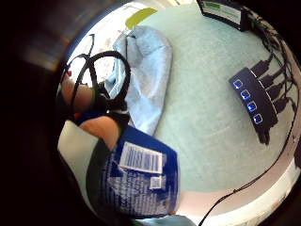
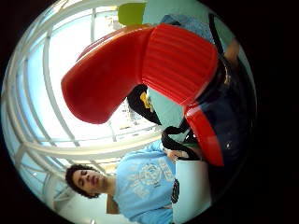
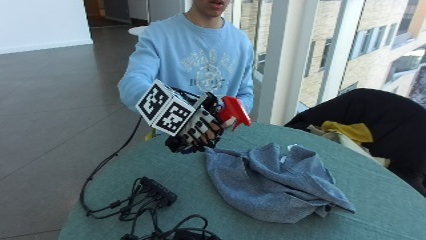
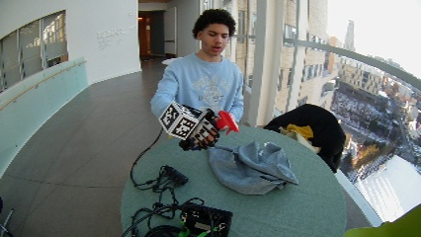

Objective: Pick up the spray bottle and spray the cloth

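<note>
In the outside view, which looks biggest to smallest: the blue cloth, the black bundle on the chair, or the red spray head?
1. Blue cloth and black bundle: look alike, and the bundle is cut off.
2. Red spray head: clearly smallest.

We count: one spray bottle (image 3: 233, 112) | one cloth (image 3: 276, 182) | one table (image 3: 373, 190) | one chair (image 3: 373, 112) | one hub (image 3: 158, 190)
</note>
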{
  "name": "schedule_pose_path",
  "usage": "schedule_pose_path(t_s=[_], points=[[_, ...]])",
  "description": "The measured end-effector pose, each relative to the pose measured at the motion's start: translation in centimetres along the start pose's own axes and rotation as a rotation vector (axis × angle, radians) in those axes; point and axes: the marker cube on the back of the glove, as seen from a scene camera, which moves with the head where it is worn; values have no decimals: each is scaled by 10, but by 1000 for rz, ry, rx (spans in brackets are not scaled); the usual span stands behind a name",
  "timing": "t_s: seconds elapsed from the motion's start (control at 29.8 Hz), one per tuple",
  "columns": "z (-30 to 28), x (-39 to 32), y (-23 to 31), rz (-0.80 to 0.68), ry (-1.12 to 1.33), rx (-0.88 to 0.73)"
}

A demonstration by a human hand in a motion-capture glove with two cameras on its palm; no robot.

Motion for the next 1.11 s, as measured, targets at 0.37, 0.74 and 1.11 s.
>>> schedule_pose_path(t_s=[0.37, 0.74, 1.11], points=[[1, 1, 1, 11, 9, 1], [1, 4, 2, 9, 26, 0], [2, 6, 3, 26, 33, -13]])
